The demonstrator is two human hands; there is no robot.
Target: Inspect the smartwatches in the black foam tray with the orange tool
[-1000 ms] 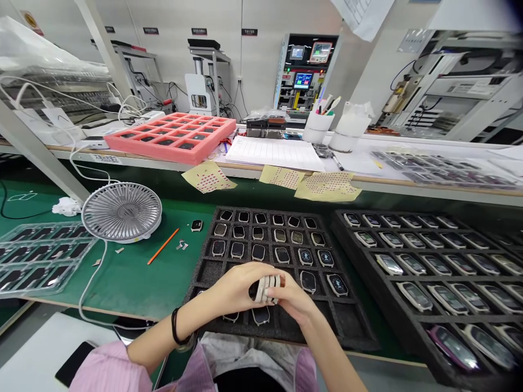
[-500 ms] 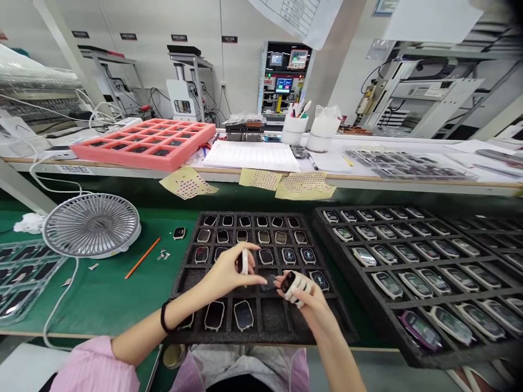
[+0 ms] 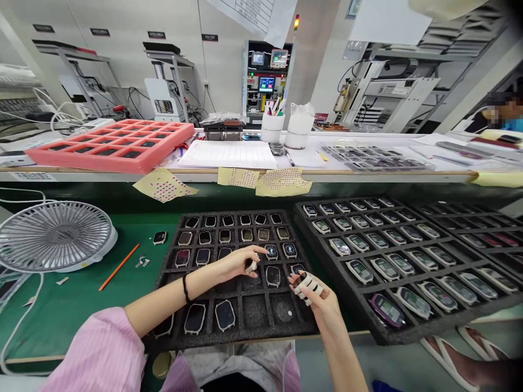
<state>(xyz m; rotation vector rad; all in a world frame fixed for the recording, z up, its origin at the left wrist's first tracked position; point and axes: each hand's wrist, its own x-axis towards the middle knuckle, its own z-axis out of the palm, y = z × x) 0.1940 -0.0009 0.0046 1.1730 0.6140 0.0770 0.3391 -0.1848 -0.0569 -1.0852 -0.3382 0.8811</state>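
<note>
Foam tray [image 3: 245, 333] holds watch cases [image 3: 225, 314]; left hand [image 3: 237, 263] pinches small white piece [image 3: 250, 266], right hand [image 3: 318, 302] grips white-banded watch [image 3: 306, 286], hands farther apart than before.

My workroom, white-walled and brightly lit

Beyond the far edge of the raised white surface [image 3: 327, 175], white walls [image 3: 118, 71] carry small black signs, a machine cabinet with lit screens [image 3: 267, 81] stands beside a white pillar [image 3: 312, 60], steel-framed equipment [image 3: 388, 92] fills the right, and grey floor [image 3: 368, 365] shows below.
</note>
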